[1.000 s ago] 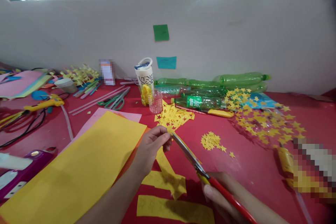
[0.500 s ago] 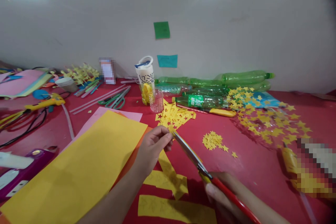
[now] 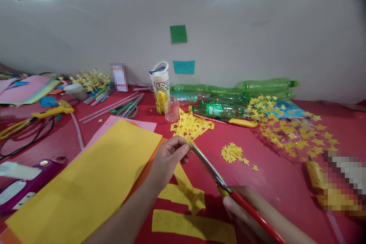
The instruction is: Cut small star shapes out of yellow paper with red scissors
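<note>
My left hand [image 3: 168, 158] pinches a small piece of yellow paper [image 3: 187, 143] just above the red table [image 3: 274, 175]. My right hand [image 3: 246, 213] grips red-handled scissors [image 3: 217, 177], whose blades point up-left and meet the paper at my left fingertips. Below my hands lie yellow paper strips [image 3: 183, 194] and a longer strip [image 3: 194, 227]. A large yellow sheet [image 3: 85, 183] lies to the left over pink and orange sheets. A small heap of cut yellow stars [image 3: 232, 152] sits to the right of the blades.
Yellow paper with star holes [image 3: 191, 126], green plastic bottles [image 3: 228, 101], a patterned cup [image 3: 159, 80] and a small clear cup [image 3: 172, 110] stand behind. Many yellow stars [image 3: 288, 129] spread at right. Green scissors [image 3: 127, 110], a glue gun [image 3: 50, 111], cables and a purple device [image 3: 25, 183] lie at left.
Nothing has visibly changed in the hands or scissors; the view has only shifted slightly.
</note>
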`<state>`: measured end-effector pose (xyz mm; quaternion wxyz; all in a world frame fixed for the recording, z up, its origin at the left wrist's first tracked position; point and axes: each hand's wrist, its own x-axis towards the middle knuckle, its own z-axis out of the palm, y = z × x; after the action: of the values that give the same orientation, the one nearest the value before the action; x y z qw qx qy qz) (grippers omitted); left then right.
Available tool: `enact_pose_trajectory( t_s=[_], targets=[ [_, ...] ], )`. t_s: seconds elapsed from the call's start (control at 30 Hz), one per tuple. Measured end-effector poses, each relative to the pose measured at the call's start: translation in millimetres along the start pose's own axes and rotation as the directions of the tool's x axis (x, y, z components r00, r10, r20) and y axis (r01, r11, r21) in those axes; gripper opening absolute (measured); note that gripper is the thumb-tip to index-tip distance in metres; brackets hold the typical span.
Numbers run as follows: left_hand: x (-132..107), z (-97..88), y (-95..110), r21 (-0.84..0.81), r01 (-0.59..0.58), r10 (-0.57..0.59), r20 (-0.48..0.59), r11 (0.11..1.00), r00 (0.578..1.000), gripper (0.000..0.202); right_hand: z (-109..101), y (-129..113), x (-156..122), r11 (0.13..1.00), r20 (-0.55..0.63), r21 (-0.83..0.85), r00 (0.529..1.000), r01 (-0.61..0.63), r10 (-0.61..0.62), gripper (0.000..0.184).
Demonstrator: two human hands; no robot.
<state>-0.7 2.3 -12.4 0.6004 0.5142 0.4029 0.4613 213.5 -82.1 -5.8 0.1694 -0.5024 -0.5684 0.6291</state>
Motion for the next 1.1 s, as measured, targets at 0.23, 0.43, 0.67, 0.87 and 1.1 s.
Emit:
enact_pose_trajectory(
  t_s=[0.23, 0.43, 0.67, 0.87, 1.1],
  targets=[
    [1, -2.4, -1, 0.0, 0.011, -0.011, -0.002, 1.0, 1.0, 0.013, 1, 8, 6, 0.987, -0.066, -0.127, 0.992, 0.1, -0.109, 0.059],
    [2, -4.6, -3, -0.023, 0.007, -0.007, 0.017, 1.0, 1.0, 0.012, 3, 4, 5, 0.988, -0.092, -0.123, 0.991, 0.09, -0.102, 0.059],
    [2, -5.5, -3, -0.012, 0.025, -0.025, 0.011, 1.0, 1.0, 0.014, 3, 5, 6, 0.992, -0.089, -0.114, 0.994, 0.059, -0.07, 0.059],
    [1, -6.3, 0, -0.008, 0.026, -0.026, 0.009, 1.0, 1.0, 0.015, 0, 12, 9, 0.984, -0.067, -0.144, 0.991, 0.109, -0.119, 0.058],
    [1, -7.4, 1, 0.032, 0.015, -0.016, 0.021, 0.999, 1.0, 0.018, -2, 6, 5, 0.982, -0.036, -0.152, 0.992, 0.111, -0.118, 0.058]
  ],
)
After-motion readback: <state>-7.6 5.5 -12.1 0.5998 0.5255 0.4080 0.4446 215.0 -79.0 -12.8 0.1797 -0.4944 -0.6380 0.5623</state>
